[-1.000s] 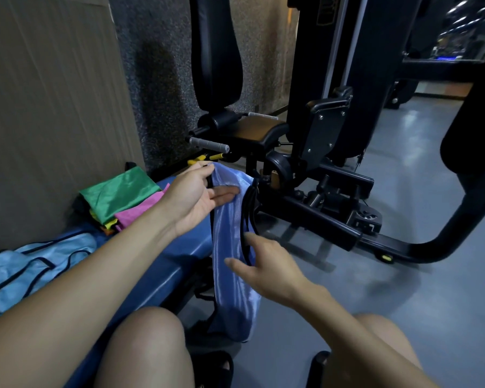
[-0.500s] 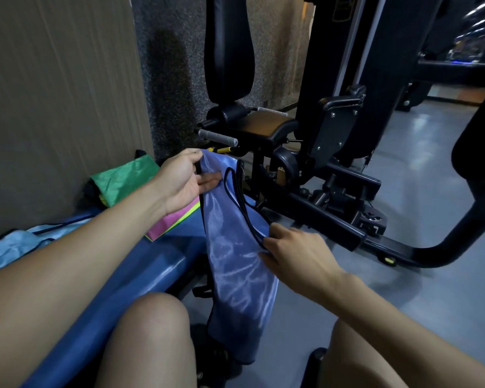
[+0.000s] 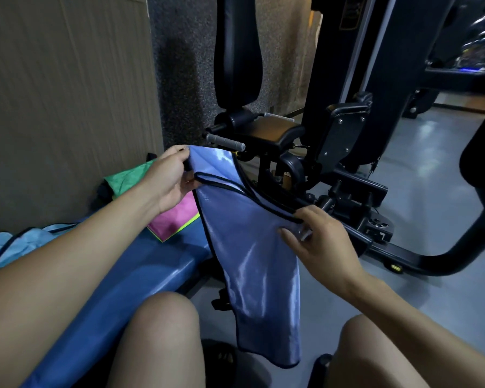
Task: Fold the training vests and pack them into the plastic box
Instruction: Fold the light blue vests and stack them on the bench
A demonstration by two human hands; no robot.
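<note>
The blue vest [image 3: 252, 247] hangs in the air between the person's two hands, in front of the knees and just beside the end of the blue bench [image 3: 140, 278]. Its fabric is shiny, edged with black trim, and its lower end drops down between the two knees toward the grey floor [image 3: 431, 191].

The left hand [image 3: 168, 177] grips the vest's upper corner: the fingers curl over the top edge and the thumb lies against the black-trimmed strap below it. The right hand [image 3: 319, 242] pinches the opposite edge lower down, with the thumb on the near face of the fabric and the fingers behind it, at the point where the black trim ends. The cloth is stretched diagonally between the two grips.

On the bench, beyond the left forearm, lies a stack of folded vests: a green vest [image 3: 126, 177] on top, a pink vest [image 3: 177, 217] under it with a yellow-green edge showing below. A light blue vest [image 3: 17, 242] lies loose at the left edge of the view, near the wall [image 3: 67, 107].

A black exercise machine [image 3: 333, 141] stands directly behind the held vest. The plastic box cannot be identified in this view
</note>
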